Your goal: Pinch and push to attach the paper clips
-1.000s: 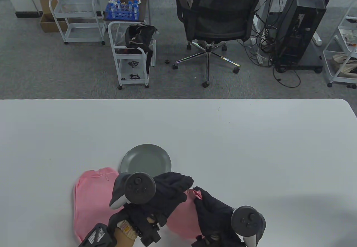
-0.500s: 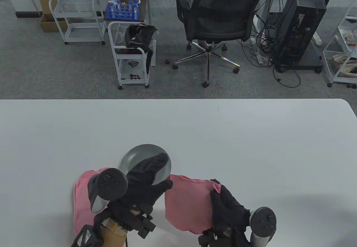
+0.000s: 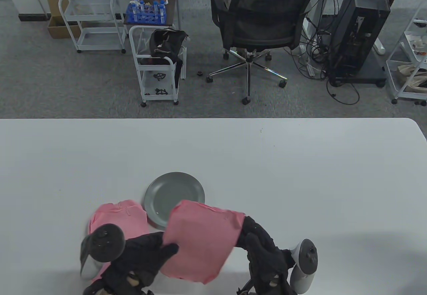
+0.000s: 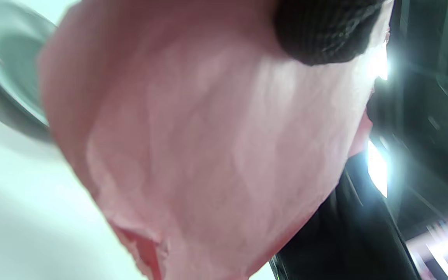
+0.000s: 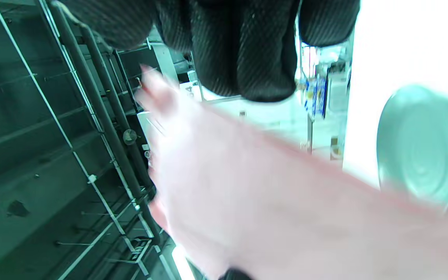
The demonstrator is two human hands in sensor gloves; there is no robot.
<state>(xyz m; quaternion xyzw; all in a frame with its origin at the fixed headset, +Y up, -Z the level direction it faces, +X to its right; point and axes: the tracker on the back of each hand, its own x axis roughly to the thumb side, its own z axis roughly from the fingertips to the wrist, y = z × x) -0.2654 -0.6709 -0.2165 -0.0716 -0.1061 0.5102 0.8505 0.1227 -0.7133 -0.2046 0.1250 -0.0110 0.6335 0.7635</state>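
**Pink sheets held up between both hands, near the plate**

I have the pink sheets (image 3: pixel 200 241) lifted off the table (image 3: pixel 267 161), tilted, one corner hanging over the rim of the grey plate (image 3: pixel 166 191). My left hand (image 3: pixel 143 255) grips the left edge, thumb on top and fingers under. My right hand (image 3: pixel 260 245) pinches the right top corner. In the left wrist view a fingertip (image 4: pixel 325 35) presses on the paper; the right wrist view is blurred.

Handling, my guess: thin, light paper, floppy, sags between the grips, creases and tears easily. Not slippery against the glove fabric, but loose sheets may slide on each other. Best hold is at the edges, close to the corner where a clip goes, so the stack stays squared. I can't make out a clip on the held sheets.

A second pink stack (image 3: pixel 116 218) lies flat on the table left of the plate, partly under my left hand; small marks near its top edge could be clips, too small to tell.

The table is white, smooth, matte, so things may skid on it when pushed. Beyond it: grey carpet, office chair (image 3: pixel 263 18), white cart (image 3: pixel 156 75), computer tower (image 3: pixel 363 28) with cables.
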